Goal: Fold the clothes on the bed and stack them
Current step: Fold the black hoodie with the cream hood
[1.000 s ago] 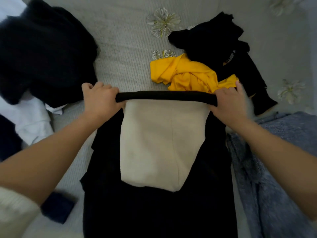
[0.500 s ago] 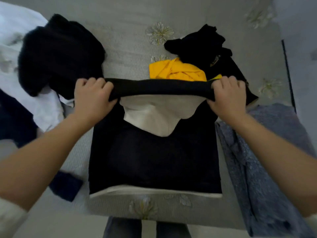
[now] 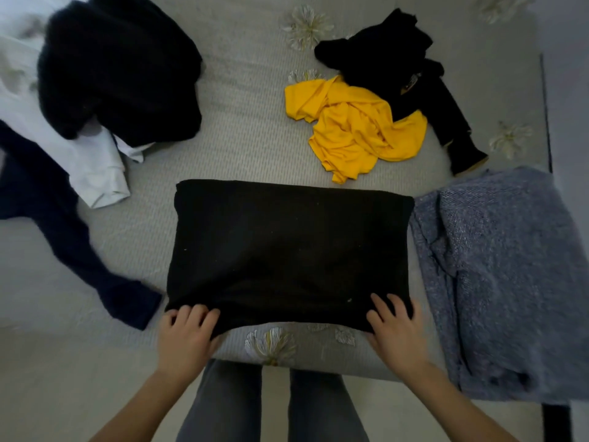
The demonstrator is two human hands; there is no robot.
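Observation:
A black garment (image 3: 287, 250) lies folded into a flat rectangle on the grey bed (image 3: 248, 148), its near edge at the bed's front edge. My left hand (image 3: 188, 333) holds its near left corner, fingers on top of the cloth. My right hand (image 3: 395, 327) holds the near right corner the same way, fingers spread over the fabric. A crumpled yellow shirt (image 3: 350, 129) lies beyond the black garment, partly under a loose black garment (image 3: 392, 65).
A blue-grey knit (image 3: 503, 275) lies right of the folded piece, touching it. At the left are a dark fuzzy heap (image 3: 118, 68), a white garment (image 3: 92, 164) and a navy sleeve (image 3: 79, 250). My legs stand against the bed's front edge.
Both hands pulled the far edge of the black garment toward me and laid it on the near edge. The cream lining is now covered.

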